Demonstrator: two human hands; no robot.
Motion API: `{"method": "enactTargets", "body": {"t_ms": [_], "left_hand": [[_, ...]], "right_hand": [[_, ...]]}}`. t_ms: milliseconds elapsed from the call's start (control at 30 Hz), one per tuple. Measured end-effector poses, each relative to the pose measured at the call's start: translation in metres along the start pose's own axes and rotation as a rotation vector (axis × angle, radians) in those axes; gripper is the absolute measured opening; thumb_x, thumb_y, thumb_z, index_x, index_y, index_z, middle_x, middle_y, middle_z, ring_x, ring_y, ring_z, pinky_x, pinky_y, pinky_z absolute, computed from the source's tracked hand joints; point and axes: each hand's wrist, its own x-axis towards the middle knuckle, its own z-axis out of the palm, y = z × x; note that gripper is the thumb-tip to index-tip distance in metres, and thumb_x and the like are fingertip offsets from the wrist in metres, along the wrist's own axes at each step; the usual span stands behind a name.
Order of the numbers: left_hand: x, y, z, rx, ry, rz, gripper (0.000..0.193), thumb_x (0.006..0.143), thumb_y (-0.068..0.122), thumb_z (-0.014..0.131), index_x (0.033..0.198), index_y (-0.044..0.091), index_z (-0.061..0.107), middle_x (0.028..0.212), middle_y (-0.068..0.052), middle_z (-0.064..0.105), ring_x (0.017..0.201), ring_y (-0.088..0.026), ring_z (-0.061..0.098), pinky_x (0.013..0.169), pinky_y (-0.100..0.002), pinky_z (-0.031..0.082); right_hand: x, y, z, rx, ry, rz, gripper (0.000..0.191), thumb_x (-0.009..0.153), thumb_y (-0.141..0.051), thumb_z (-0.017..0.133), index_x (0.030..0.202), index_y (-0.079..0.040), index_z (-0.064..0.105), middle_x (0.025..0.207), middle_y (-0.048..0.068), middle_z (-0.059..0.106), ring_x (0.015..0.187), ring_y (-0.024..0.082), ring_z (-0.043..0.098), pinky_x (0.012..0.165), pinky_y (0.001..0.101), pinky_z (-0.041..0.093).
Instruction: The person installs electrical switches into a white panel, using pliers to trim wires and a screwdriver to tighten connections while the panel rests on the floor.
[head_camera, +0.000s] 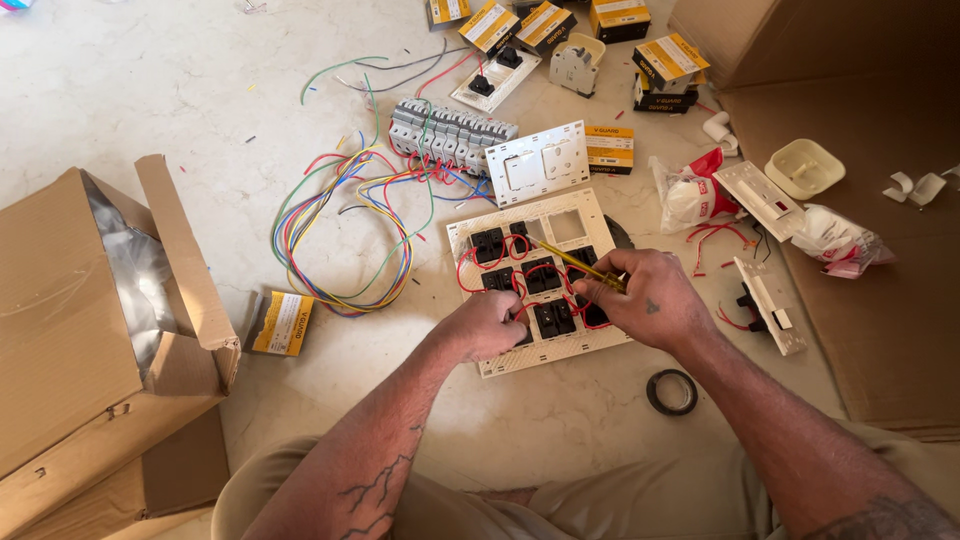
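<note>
A cream switch plate lies face down on the floor, with black switch modules and red wires on its back. My left hand rests closed on the plate's near left edge, steadying it. My right hand grips a yellow-handled screwdriver, its shaft pointing up-left at the black modules in the plate's middle. Red wire loops run between the modules under both hands.
An open cardboard box stands at left. A bundle of coloured wires and a row of grey circuit breakers lie beyond the plate. Yellow-black small boxes, white switch plates, black tape roll, and flat cardboard at right.
</note>
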Motion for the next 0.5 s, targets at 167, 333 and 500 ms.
{"method": "enactTargets", "body": {"t_ms": [167,333,500], "left_hand": [[0.001,0.002,-0.004,-0.082,-0.095,-0.122,0.023,0.084,0.016,0.062,0.103,0.003,0.068,0.084,-0.011,0.075,0.073,-0.019,0.072,0.065,-0.038,0.058],[0.0,0.002,-0.016,-0.079,-0.088,-0.023,0.028,0.076,0.02,0.08,0.096,0.005,0.07,0.08,-0.006,0.075,0.069,-0.013,0.07,0.063,-0.031,0.056],[-0.002,-0.003,-0.024,-0.075,-0.043,-0.134,0.039,0.066,0.033,0.093,0.083,0.006,0.07,0.074,-0.004,0.07,0.063,-0.014,0.062,0.057,-0.033,0.052]], "right_hand": [[0.001,0.0,0.002,0.109,-0.079,-0.043,0.034,0.077,-0.034,0.085,0.092,-0.004,0.078,0.07,0.009,0.077,0.061,0.014,0.069,0.061,0.0362,0.055],[0.002,0.003,0.003,0.08,-0.063,-0.045,0.036,0.077,-0.036,0.084,0.094,-0.005,0.078,0.073,0.009,0.077,0.062,0.015,0.071,0.062,0.036,0.056],[0.007,0.012,0.004,-0.026,-0.033,0.069,0.043,0.081,-0.044,0.086,0.099,-0.005,0.079,0.073,0.015,0.073,0.063,0.019,0.066,0.063,0.0376,0.053]]}}
